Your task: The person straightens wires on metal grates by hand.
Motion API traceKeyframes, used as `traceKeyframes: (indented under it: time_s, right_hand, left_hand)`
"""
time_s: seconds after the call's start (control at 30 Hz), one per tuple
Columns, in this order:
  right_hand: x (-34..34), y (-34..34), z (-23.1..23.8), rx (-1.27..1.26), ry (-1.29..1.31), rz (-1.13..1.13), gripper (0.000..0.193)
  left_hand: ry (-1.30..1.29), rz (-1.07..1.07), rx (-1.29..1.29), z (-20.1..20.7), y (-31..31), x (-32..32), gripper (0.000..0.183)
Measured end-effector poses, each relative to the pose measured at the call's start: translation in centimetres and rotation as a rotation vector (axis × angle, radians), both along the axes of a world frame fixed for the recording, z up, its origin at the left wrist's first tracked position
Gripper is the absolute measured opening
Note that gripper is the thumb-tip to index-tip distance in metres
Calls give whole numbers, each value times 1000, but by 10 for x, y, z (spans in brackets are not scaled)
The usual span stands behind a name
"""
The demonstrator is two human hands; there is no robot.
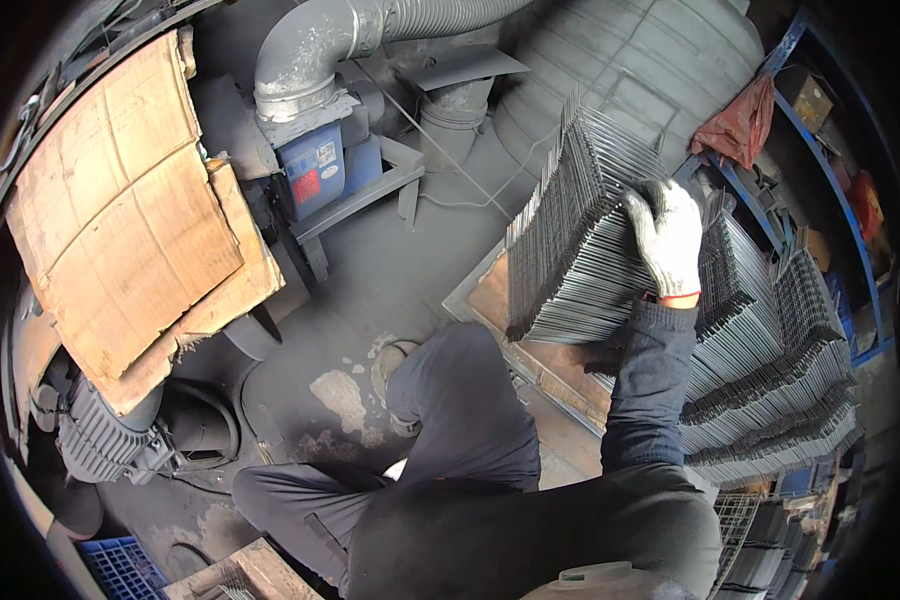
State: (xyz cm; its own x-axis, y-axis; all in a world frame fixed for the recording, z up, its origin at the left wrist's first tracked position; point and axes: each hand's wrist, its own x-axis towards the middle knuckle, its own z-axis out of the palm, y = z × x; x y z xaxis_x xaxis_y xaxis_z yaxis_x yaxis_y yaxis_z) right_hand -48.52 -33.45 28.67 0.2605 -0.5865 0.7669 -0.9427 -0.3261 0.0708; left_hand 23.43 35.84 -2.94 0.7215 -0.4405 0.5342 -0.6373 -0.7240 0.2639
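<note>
In a white knit glove, my right hand (667,238) reaches to the top of a tall stack of thin grey metal pieces (575,250). Its fingers curl over the stack's upper right edge, closed on the metal there; the fingertips look dark and partly hidden. The stack stands on a brown board (490,300) to my right. Close beside my forearm rise more stacks of similar metal pieces (740,330), with grid-like edges, leaning against one another. My left hand does not show.
Cardboard sheets (130,220) lie over equipment at left, above a finned motor (105,440). Ahead stand a blue machine (315,170) with a grey duct (305,50), a bucket (455,130) and a large grey rounded bulk (610,70). A blue frame (825,150) borders the right.
</note>
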Motion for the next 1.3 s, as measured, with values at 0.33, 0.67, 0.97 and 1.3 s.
traceKeyframes:
  time_s: [0.33, 0.67, 0.97, 1.3]
  right_hand:
    - [12, -14, -18, -224, 49, -114, 25]
    - [10, -14, -23, -310, 61, -89, 19]
    - [-13, -14, -19, -299, 69, -172, 20]
    - [15, 5, -14, -385, -70, -111, 14]
  left_hand:
    - [78, -21, 15, 38, 18, 0, 40]
    - [184, -3, -6, 52, 38, -14, 41]
    - [176, 140, 110, 48, 56, 7, 40]
    - [105, 392, 374, 154, -46, -54, 52]
